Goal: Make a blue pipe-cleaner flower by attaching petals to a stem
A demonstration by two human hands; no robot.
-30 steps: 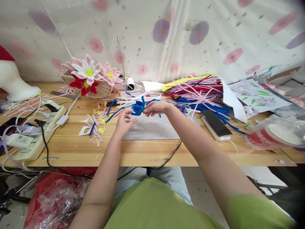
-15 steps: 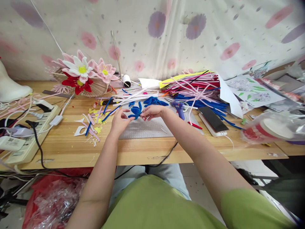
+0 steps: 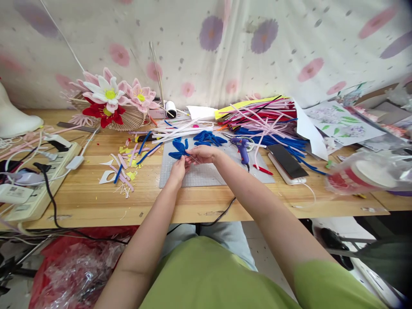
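We pinch the blue flower (image 3: 179,146) at its base with our left hand (image 3: 179,168) and right hand (image 3: 203,154). Its fuzzy, deep-blue petals (image 3: 174,155) splay outward, just beyond the left hand.

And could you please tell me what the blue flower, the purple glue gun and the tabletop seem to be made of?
The blue flower: probably fuzzy pipe cleaner, soft and matte, judging by its velvety surface.
The purple glue gun: likely hard plastic, smooth, from its even colour and moulded shape.
The tabletop: pale wood or wood-look laminate, slightly shiny, from its visible grain.
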